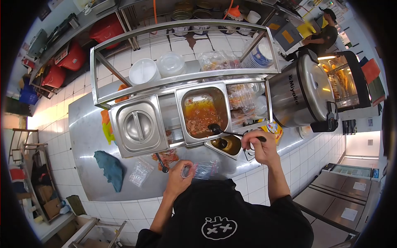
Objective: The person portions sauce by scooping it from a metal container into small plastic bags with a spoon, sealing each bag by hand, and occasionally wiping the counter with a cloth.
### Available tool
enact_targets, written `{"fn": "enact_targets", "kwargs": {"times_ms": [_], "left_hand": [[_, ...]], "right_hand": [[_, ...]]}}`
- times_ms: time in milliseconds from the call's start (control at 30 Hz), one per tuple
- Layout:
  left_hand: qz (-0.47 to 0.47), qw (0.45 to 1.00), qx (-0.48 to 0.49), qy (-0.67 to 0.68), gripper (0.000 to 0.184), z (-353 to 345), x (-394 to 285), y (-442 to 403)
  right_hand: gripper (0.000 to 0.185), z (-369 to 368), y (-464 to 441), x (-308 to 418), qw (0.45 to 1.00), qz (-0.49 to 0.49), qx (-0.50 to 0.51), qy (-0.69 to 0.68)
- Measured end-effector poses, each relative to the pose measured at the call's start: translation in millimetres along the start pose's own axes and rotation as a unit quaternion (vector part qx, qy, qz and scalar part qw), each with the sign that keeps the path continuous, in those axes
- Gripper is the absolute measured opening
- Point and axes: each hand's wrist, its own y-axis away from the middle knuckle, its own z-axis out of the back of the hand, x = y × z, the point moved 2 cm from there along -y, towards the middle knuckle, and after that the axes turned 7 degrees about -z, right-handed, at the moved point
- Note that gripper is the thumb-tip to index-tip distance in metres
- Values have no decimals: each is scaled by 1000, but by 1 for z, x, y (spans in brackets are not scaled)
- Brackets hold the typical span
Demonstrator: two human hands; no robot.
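Observation:
My right hand (263, 147) is closed around the handle of a black ladle (235, 133). Its bowl end rests in a steel pan (179, 105) of reddish meat stew (202, 120) with yellow oil at the far side. In my left hand (179, 177), fingers curled, is a clear plastic bag (205, 169) near the table's front edge. A smaller steel container (235, 154) below the pan holds dark sauce and another black spoon (223, 144). Left of the pan stands a steel container with a lid (136, 126). Another black-handled spoon (161, 162) lies near my left hand.
A steel rack (186, 76) frames the pans, with white tubs (144, 71) on top. A large Miyako cooker (297, 91) stands right. A teal cloth (109, 170) and clear bags (141, 172) lie on the steel table (91, 136). A person (326, 33) sits far right.

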Motion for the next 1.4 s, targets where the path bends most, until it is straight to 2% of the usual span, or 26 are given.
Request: {"fn": "enact_targets", "kwargs": {"times_ms": [167, 367, 467, 667, 867, 967, 1100, 1200, 1233, 1333, 1400], "left_hand": [[-13, 1000, 8, 4, 10, -2, -7, 3], [-18, 1000, 8, 16, 10, 3, -18, 9], [-72, 997, -5, -17, 14, 1, -13, 13], [-79, 997, 0, -12, 15, 1, -18, 20], [-103, 994, 12, -21, 15, -2, -26, 24], [-99, 995, 13, -10, 16, -1, -25, 31], [-95, 995, 14, -3, 16, -2, -14, 39], [-90, 996, 28, -5, 15, -4, -14, 41], [-87, 996, 32, -6, 15, -6, -18, 42], [-93, 995, 39, -18, 15, -1, -29, 43], [-101, 994, 36, -20, 16, 0, -30, 43]], "right_hand": [[20, -4, -11, -30, 996, -76, 32, 36], [22, -2, -8, 7, 997, -28, 51, 52], [16, -6, -17, 9, 984, 19, 40, 174], [18, -16, -45, -1, 988, 41, -19, 149], [20, -56, -72, -18, 990, 92, 17, 102], [22, -59, -62, -12, 993, -36, 100, 55], [23, -45, -74, -6, 993, 25, 30, 115], [23, -59, -84, -2, 973, 36, -38, 224], [21, -70, -80, 8, 982, 14, -25, 187], [21, -91, -73, 9, 983, 94, 44, 153], [21, -82, -68, 12, 985, 52, 111, 121]]}}
